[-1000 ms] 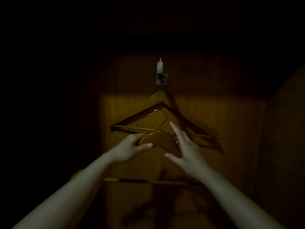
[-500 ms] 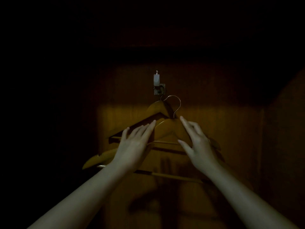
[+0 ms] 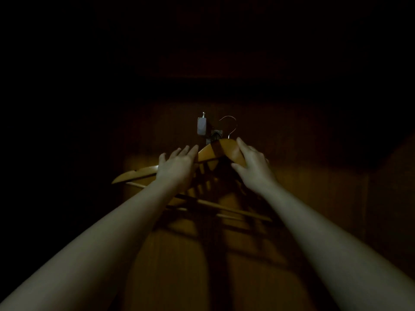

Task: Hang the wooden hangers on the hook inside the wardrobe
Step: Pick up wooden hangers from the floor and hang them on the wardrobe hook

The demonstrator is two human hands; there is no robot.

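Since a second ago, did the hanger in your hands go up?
Yes. The held hanger went up: before, its top hung well below the wall hook; now its top is level with that hook, just to its right, not hooked on yet.

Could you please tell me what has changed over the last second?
Both hands raised the wooden hanger toward the wall hook; its wire hook is now level with it, just to the right, not yet on. The left hand went from gripping to fingers laid flat; the right hand grips its top. Wall hook unchanged.
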